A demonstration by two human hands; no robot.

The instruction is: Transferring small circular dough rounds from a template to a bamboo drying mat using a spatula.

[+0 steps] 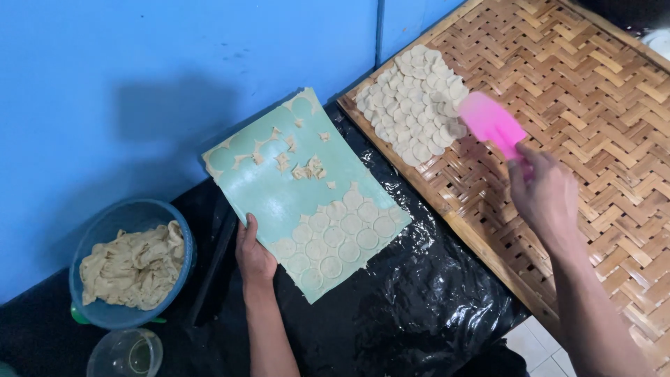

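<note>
Woven bamboo tray [600,112] at right, bearing a heap of cut dough rounds [413,103] near its left edge. Black plastic sheet [419,314] over the counter beside it. Pale green board [279,188] tilted on the sheet, rows of dough discs [342,234] on its lower half, scraps [307,167] higher up. Blue bowl [105,230] of leftover dough [136,269] at far left. Left hand [252,255] gripping the board's lower edge. Right hand [541,192] closed on a pink spatula [492,122], blade just beside the heap.

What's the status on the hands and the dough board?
Left hand grips board edge. Right hand holds pink scraper over mat. Cut rounds on board, pile on mat.
</note>
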